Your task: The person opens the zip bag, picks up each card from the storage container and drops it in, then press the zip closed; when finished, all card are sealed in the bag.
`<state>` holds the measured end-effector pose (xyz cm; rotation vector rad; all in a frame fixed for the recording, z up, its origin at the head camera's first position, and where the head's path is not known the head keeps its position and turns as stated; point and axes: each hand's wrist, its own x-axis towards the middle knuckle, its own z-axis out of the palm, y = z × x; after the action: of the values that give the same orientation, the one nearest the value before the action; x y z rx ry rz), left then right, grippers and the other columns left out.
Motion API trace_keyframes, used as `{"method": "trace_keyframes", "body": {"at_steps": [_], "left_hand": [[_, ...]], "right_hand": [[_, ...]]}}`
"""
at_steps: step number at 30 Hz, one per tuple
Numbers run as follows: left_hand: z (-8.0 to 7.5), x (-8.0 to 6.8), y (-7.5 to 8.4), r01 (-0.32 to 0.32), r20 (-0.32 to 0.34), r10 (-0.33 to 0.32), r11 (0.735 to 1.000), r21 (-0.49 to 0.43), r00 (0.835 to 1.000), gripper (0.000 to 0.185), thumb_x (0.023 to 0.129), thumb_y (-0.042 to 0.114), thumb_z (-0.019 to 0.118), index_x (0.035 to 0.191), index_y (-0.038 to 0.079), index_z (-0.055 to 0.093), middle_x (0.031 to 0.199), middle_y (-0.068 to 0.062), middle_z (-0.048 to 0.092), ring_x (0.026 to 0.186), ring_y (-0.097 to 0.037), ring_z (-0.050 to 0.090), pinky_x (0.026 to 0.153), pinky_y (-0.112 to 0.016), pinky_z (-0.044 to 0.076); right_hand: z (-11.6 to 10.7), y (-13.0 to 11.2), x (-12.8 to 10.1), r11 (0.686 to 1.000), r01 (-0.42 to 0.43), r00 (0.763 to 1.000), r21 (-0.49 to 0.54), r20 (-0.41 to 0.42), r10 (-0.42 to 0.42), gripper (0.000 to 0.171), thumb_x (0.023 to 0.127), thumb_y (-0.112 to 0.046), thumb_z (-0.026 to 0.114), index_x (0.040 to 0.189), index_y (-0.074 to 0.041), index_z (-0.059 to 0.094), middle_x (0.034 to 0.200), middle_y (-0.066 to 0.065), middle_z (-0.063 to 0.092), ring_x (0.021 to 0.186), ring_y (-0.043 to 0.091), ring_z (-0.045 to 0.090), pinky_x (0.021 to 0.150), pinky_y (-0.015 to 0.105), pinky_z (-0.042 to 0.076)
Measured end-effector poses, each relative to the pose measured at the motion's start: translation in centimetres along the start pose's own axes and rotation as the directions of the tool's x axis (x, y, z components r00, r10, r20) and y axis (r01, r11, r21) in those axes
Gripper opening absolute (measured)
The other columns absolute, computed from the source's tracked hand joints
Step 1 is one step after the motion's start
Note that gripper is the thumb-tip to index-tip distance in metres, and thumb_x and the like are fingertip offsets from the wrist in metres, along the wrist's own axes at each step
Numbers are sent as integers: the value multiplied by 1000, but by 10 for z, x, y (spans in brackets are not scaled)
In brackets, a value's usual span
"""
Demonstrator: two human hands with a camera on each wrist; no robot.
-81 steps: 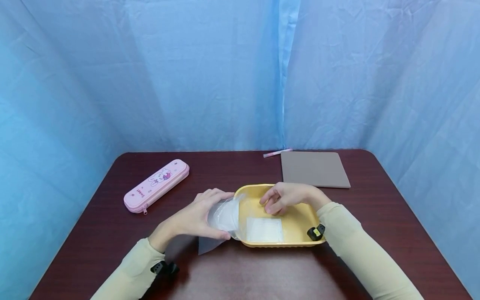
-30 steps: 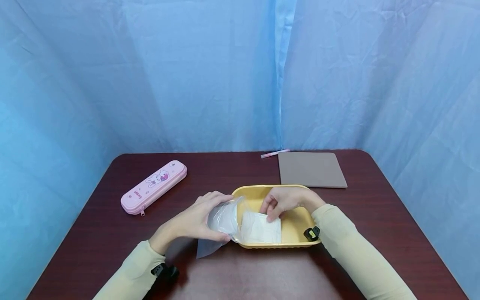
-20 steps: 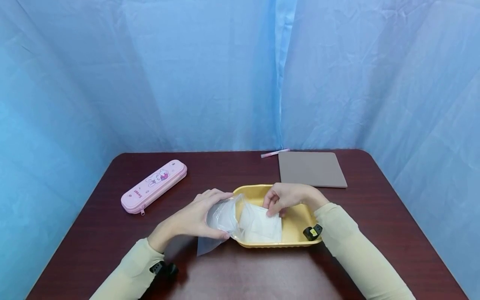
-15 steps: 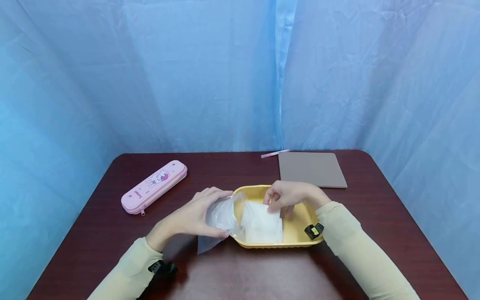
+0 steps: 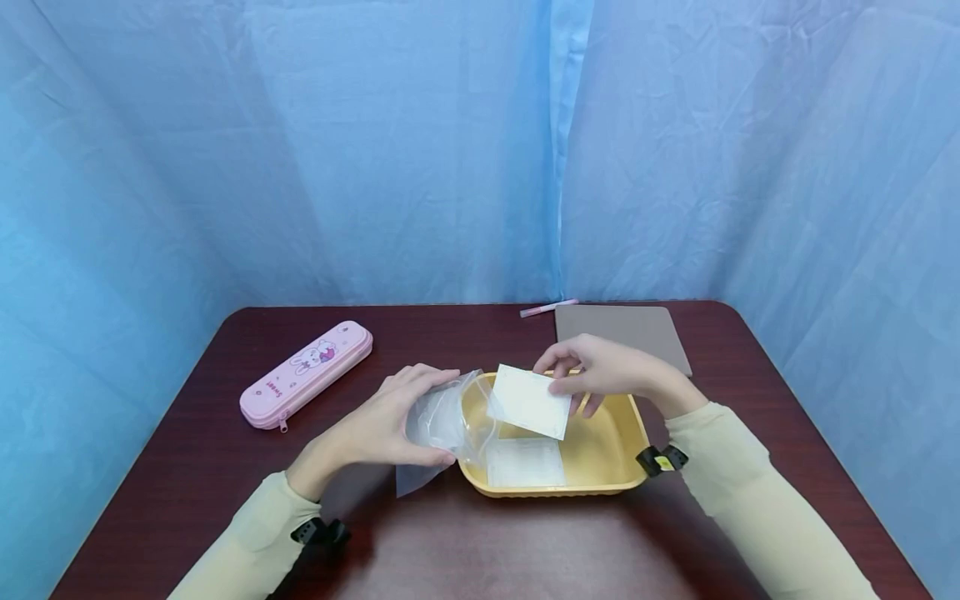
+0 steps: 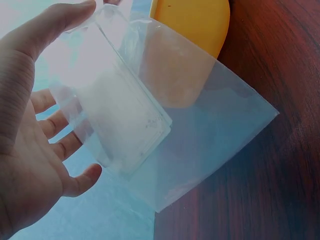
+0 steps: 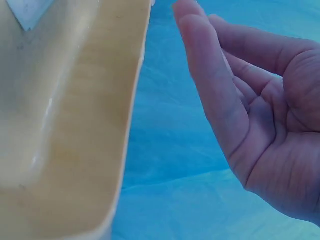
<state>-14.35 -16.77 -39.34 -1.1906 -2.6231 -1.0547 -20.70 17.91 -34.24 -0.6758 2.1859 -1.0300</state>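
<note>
My left hand (image 5: 371,425) grips a clear plastic bag (image 5: 438,421) at its mouth, thumb and fingers spread around it. In the left wrist view, a stack of thin whitish squares (image 6: 120,110) shows inside the bag. My right hand (image 5: 607,367) pinches a thin white square sheet (image 5: 528,402) by its right edge, thumb on top. That sheet is tilted above the yellow plastic basket (image 5: 607,454), its left corner overlapping the bag's mouth. Another whitish square (image 5: 525,463) lies on the basket floor at the front left. The right wrist view shows the right hand beside the basket wall (image 7: 95,125).
A pink pencil case (image 5: 307,375) with a cartoon print lies at the left of the dark wooden table (image 5: 450,550). At the back right are a grey-brown notebook (image 5: 637,329) and a pink-and-white pen (image 5: 547,308). Blue curtains (image 5: 405,150) hang behind and at both sides.
My right hand reached into the basket, took hold of a white square sheet and lifted it up over the rim. My left hand with the bag rose slightly.
</note>
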Motion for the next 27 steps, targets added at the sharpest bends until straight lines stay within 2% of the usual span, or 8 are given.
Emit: {"method": "trace_keyframes", "body": {"at_steps": [5,11,19,22,27], "left_hand": [[0,-1,-2,9,-15,-9,1000,-12,1000,97,69,48,90,151,18,46,137,6,52,127,-15,43,101,-48,34],[2,-2,-4,11,-30,-11,1000,-11,999,98,69,49,90,151,18,46,137,5,52,127,-15,43,99,-48,34],[5,-4,-5,17,-41,-17,1000,0,999,98,69,49,90,151,19,46,137,5,52,126,-17,44,97,-48,35],[5,-5,-5,19,-40,-19,1000,5,999,98,69,50,90,151,19,46,138,6,52,126,-17,44,98,-49,35],[5,-4,-4,5,-51,-4,1000,10,999,98,69,49,90,151,17,47,137,4,52,126,-19,44,99,-50,36]], "right_hand": [[2,-2,-18,999,50,998,-6,-35,-50,39,93,-1,69,132,0,61,104,13,65,78,27,72,63,49,59],[3,1,-32,994,80,986,77,-154,-68,35,93,-8,73,122,9,64,91,12,70,78,36,71,63,43,60],[6,3,-55,978,127,947,163,-313,-71,37,92,-15,76,121,7,66,86,17,70,73,34,71,65,46,60],[11,2,-59,966,155,940,208,-332,-80,36,93,-14,75,122,5,66,88,20,69,73,35,71,66,49,59],[19,-1,-56,958,174,944,229,-315,-96,36,93,-16,76,122,2,66,91,21,69,76,40,71,68,49,59]]}}
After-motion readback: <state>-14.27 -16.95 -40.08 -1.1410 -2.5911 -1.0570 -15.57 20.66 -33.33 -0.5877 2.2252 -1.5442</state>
